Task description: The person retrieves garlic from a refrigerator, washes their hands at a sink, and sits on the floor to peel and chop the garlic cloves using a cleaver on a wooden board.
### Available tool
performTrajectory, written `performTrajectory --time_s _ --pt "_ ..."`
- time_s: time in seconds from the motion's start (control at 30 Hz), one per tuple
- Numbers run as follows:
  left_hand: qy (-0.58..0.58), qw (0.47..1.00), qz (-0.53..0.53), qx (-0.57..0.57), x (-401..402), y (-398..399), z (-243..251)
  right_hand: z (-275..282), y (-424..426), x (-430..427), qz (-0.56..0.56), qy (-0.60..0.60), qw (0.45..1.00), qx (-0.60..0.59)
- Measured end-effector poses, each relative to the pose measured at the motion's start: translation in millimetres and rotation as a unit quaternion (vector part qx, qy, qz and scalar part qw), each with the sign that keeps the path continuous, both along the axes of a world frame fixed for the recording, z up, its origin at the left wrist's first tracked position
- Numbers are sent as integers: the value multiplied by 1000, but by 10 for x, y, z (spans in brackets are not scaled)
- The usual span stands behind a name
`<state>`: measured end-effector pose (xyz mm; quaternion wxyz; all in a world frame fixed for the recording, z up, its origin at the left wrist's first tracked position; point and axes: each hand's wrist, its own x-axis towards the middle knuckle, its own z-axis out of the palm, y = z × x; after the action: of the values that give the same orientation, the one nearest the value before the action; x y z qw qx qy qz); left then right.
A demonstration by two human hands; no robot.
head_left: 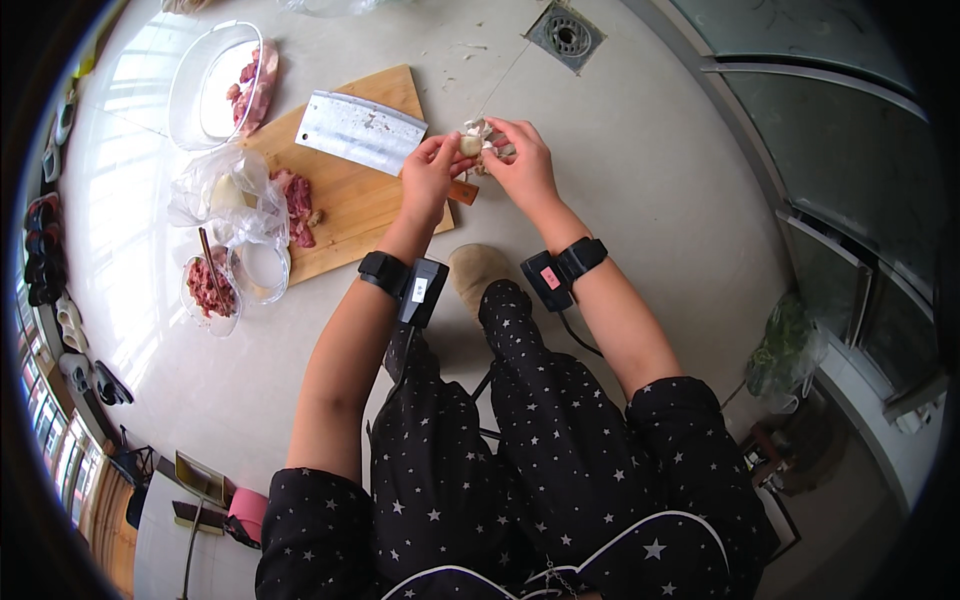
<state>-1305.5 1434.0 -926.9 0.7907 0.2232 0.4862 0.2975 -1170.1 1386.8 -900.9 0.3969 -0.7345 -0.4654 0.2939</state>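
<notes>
Pale garlic [470, 145], partly peeled, is pinched between the thumb and fingers of my left hand [429, 178]. Right beside it, my right hand [525, 161] grips papery white garlic skin [480, 127]. More skins and brownish bits lie beneath both hands, partly hidden by the fingers. A broad cleaver [364, 133] rests flat on the wooden cutting board [352, 232], its blade to the left of my left hand. The cleaver's wooden handle [463, 192] pokes out below that hand. Raw red meat [298, 204] and a small brown lump [316, 218] sit at the board's left side.
A clear plastic tub [174, 97] with raw meat stands at upper left. Below it are a crumpled plastic bag [232, 191], minced meat [208, 286] with chopsticks [212, 259], and a round clear container [262, 274]. A floor drain [568, 34] lies beyond my hands; glass-fronted cabinets [825, 127] line the right.
</notes>
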Motion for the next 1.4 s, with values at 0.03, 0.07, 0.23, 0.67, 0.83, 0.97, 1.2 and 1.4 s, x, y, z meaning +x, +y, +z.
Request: performTrajectory --time_s 0.03,0.07,0.23,0.67,0.83,0.97,1.2,1.4 --pt "7 1000 -2 10 -2 6 -2 8 1 2 28 -66 997 40" --pt "8 1000 -6 18 -6 13 -4 15 1 9 50 -129 987 81" --pt "94 992 -60 61 -18 19 6 28 -1 60 106 -103 987 65" --pt "173 972 -119 103 -8 -79 -18 8 -6 97 182 -127 975 9" --pt "166 975 -103 106 -14 -60 -12 25 -8 96 193 -46 980 -15" --pt "189 966 -136 114 -22 -60 29 38 -1 111 212 -66 973 -53" --pt "216 957 -149 124 -39 -51 74 33 5 99 227 -60 970 -64" --pt "222 952 -159 136 -16 -55 94 26 10 61 207 -94 971 -79"
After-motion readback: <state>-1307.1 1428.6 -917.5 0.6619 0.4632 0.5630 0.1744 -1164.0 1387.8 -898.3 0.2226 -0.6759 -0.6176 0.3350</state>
